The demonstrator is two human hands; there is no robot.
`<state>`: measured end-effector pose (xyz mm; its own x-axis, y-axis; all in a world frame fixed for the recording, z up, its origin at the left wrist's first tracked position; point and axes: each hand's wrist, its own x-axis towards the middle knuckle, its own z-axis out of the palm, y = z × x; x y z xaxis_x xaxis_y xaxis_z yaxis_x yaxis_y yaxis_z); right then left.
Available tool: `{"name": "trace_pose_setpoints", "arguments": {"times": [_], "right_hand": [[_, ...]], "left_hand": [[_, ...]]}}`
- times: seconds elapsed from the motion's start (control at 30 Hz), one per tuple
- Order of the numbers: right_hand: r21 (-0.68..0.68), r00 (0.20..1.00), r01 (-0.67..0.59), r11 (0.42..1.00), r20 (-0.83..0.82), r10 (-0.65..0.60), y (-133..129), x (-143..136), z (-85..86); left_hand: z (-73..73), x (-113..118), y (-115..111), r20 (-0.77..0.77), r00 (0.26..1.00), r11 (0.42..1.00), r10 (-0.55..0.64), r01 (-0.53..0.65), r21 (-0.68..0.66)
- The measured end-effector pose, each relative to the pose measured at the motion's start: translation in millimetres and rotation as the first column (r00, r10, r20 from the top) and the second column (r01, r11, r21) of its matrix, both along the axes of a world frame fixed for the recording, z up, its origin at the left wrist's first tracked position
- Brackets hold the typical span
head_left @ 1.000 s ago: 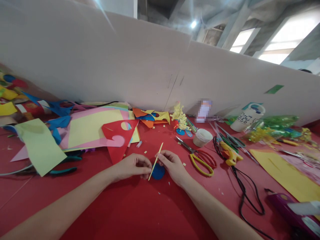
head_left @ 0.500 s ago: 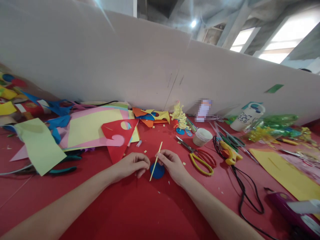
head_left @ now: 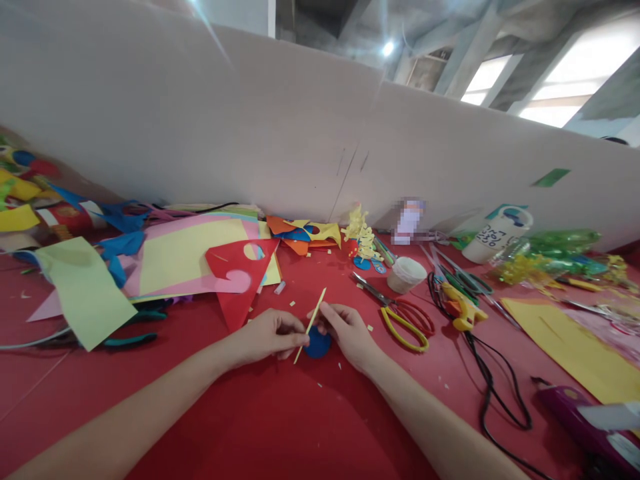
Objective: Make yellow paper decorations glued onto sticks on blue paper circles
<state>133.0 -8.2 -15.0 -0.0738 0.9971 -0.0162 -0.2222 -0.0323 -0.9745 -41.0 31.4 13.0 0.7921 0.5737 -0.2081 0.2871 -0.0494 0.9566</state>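
Note:
A thin pale yellow strip (head_left: 313, 316) slants over the red table (head_left: 280, 413) in the middle of the view. Near its lower part, my left hand (head_left: 275, 335) pinches it between thumb and fingers. The fingers of my right hand (head_left: 345, 330) are closed on the strip further up, partly hidden behind it. Just below and between the hands lies a round blue disc (head_left: 318, 344), partly covered by the fingers.
Red-and-yellow scissors (head_left: 395, 313) and a white cup (head_left: 407, 275) lie right of my hands. A red paper cutout (head_left: 240, 267) is at the left. Further right are a yellow glue gun (head_left: 463, 308) with its black cord and a purple tool (head_left: 565, 407).
My left hand has moved right and taken hold of the strip's lower part. The strip has tilted slightly more. The camera view has shifted a little.

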Motion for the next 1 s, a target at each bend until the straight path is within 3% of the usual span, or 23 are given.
{"name": "trace_pose_setpoints", "arguments": {"times": [0.1,0.4,0.6,1.0], "right_hand": [[-0.007,0.999,-0.011,1.000,-0.045,0.011,-0.4,0.4,0.2],[0.048,0.992,0.008,0.999,0.125,-0.014,-1.4,-0.5,5.6],[0.057,0.994,-0.019,0.998,0.107,0.013,-1.9,-1.2,7.1],[0.061,0.986,-0.033,0.998,0.163,0.022,-3.6,-1.8,8.4]], "left_hand": [[-0.7,-0.4,0.5,0.010,1.000,1.000,0.007,-0.007,-0.009],[-6.1,0.9,0.0,0.005,0.998,0.997,0.056,-0.056,-0.046],[-9.8,0.3,2.3,0.029,0.998,0.997,0.059,-0.057,-0.056],[-5.1,0.1,1.2,0.039,0.999,0.996,0.026,-0.022,-0.081]]}}
